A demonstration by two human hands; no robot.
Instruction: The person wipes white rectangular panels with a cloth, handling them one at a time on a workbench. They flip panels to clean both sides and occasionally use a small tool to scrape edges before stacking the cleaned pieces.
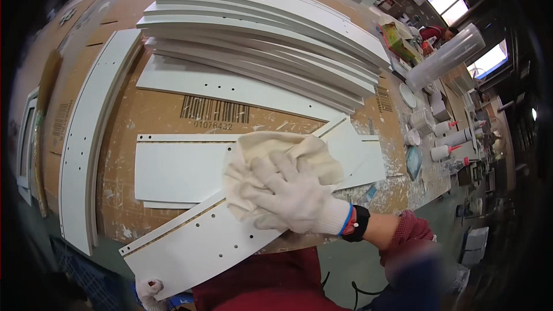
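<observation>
A white board with a grooved edge and several drilled holes slants across the near side. At its lower left end is my left hand in a pale glove, mostly cut off by the picture's edge, its fingers closed on the board's corner. My right hand, in a white knit glove, presses a crumpled cream cloth onto the board's middle. Its fingers are spread a little and bent into the cloth, which hides that part of the board. Under the slanted board lies another white board, crosswise.
Behind, a tall stack of white boards rests on the cardboard-covered table. More boards stand along the left. To the right are bottles with red tips, a clear plastic roll and a person farther off.
</observation>
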